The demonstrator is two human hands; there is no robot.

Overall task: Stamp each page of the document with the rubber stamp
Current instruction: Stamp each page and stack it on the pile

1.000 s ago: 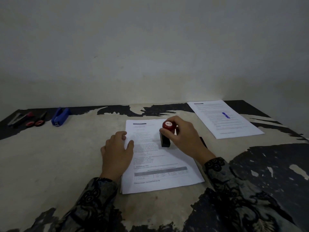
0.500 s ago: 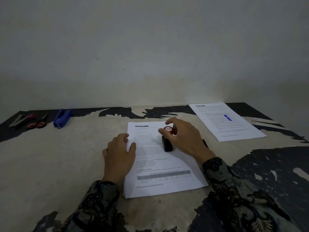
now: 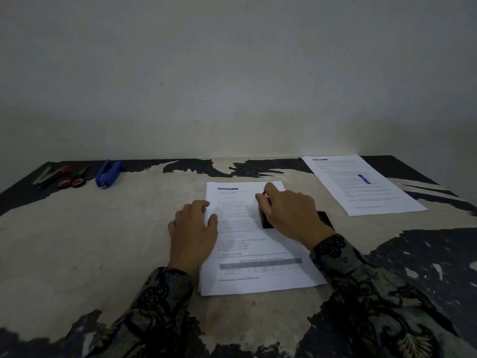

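Scissors & stapler far left of L hand. L hand lies flat, fingers relaxed, on left edge of stack. R hand curls round stamp, upright on top page, base's long axis running away from person. Stamped page right of R hand, beyond it.

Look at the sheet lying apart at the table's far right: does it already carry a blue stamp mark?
Yes, the separate sheet shows a blue stamp mark printed on its text.
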